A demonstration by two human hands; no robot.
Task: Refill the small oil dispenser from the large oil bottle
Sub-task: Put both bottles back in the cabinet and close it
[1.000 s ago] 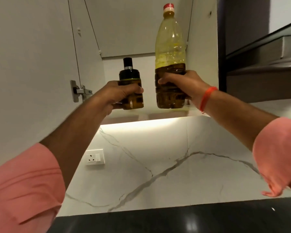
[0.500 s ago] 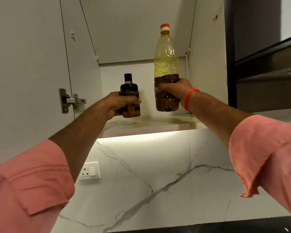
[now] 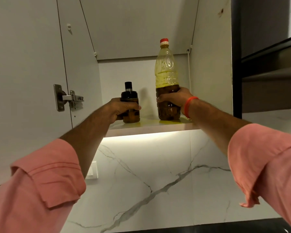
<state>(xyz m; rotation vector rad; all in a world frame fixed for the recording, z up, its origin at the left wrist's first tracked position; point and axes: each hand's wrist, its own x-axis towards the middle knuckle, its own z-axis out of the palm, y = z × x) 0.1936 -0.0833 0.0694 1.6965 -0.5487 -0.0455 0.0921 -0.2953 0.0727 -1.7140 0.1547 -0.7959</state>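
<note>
The small oil dispenser [image 3: 130, 96], dark glass with a black cap, stands upright on the open cabinet's shelf [image 3: 149, 126]. My left hand [image 3: 120, 109] grips its lower body. To its right stands the large oil bottle [image 3: 166, 69], clear plastic with a red cap, with dark oil filling roughly its lower third. My right hand [image 3: 175, 98] is wrapped round it at the oil line. Both bottle bases appear to rest on the shelf.
The cabinet door [image 3: 29, 64] hangs open on the left with a metal hinge [image 3: 65, 98]. A yellow stain marks the shelf under the large bottle. Below are a lit marble backsplash [image 3: 158, 174], a wall socket [image 3: 92, 171] and a dark counter edge [image 3: 208, 227].
Both hands have carried the bottles farther from me into the cabinet, from held in the air down onto the shelf.
</note>
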